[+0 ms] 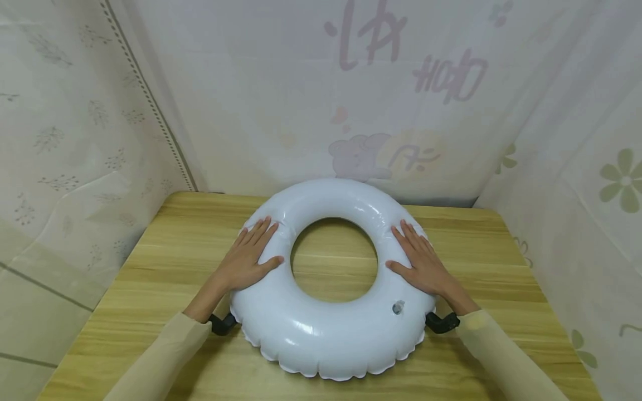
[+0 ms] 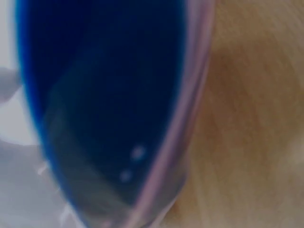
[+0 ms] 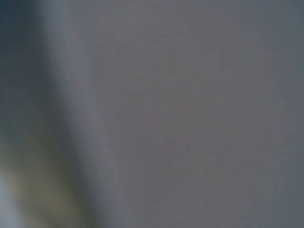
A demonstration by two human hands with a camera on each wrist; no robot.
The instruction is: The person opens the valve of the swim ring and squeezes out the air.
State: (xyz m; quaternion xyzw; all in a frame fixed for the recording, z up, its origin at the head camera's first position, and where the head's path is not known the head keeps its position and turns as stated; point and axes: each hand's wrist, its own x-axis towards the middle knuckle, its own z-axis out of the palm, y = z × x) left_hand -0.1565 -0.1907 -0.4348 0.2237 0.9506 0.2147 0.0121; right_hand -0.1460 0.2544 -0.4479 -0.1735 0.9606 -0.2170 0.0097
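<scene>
A white inflated swim ring (image 1: 328, 331) lies flat on the wooden table (image 1: 165, 262), puffed up, with a ruffled seam along its near edge. On its left side rests my left hand (image 1: 247, 259), palm down, fingers straight and thumb spread toward the hole. My right hand (image 1: 422, 263) lies the same way on the right side. A small clear valve (image 1: 398, 307) sits on the ring's near right part. In the left wrist view a dark blue, blurred shape (image 2: 109, 85) fills much of the picture; its kind is unclear. A blurred grey surface (image 3: 180, 114) covers most of the right wrist view.
Behind the table hangs a pale printed cloth (image 1: 271, 100) with faint letters and a cartoon bear. More patterned cloth stands along the left (image 1: 75, 139) and right (image 1: 592, 184) sides. Black wrist mounts (image 1: 442, 323) stick out beneath the wrists beside the ring.
</scene>
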